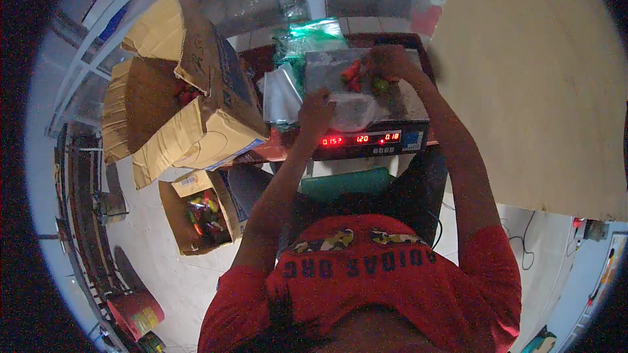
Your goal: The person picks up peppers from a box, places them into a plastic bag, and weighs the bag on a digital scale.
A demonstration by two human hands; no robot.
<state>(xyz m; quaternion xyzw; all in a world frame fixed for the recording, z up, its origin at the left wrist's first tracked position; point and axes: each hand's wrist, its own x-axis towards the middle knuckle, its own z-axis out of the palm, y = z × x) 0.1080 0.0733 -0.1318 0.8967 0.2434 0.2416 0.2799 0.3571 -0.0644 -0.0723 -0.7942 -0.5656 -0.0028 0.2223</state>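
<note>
A digital scale [418, 112] with a lit red display stands in front of me. On its grey pan lie several red peppers [351, 75] and a green one [381, 85]. At the pan's near left corner my left hand [316, 114] pinches the edge of a clear plastic bag [354, 112], which lies over the front of the pan. My right hand [394, 63] reaches across the far right of the pan, its fingers curled down at the peppers. Dim light hides what those fingers hold.
Left of the scale are a stack of clear plastic bags [281, 95] and green-tinted plastic packaging [314, 31]. A large open cardboard box [222, 117] leans close by. Below it, a smaller box [175, 219] contains wrapped peppers. A pale board [530, 91] rises at the right.
</note>
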